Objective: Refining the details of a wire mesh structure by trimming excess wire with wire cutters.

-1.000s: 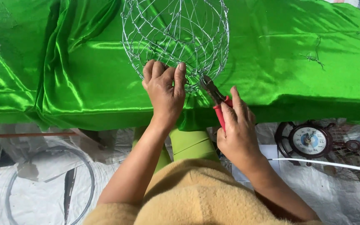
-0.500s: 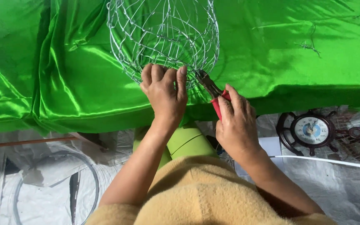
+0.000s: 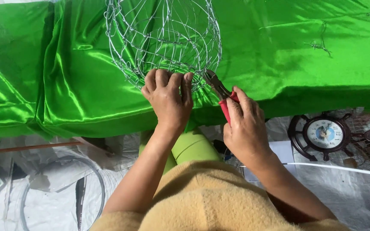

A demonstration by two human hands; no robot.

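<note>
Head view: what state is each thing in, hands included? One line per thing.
Wire basket: on its side on the cloth, near rim gripped.
Left hand: closed on the basket's rim.
Right hand: closed round the pliers' handles.
Pliers: red-handled, tip at the basket's wire; open or shut unclear.
Green cloth: spread over the table, wrinkled, draped over the edge.
Wheel-shaped clock: lying flat on the floor.

Green satin-covered table [image 3: 305, 51] bears a wire mesh basket [image 3: 163, 38] and wire scraps [image 3: 320, 42]

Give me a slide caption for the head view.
Left hand steadies a wire basket while right hand works red pliers.
</note>
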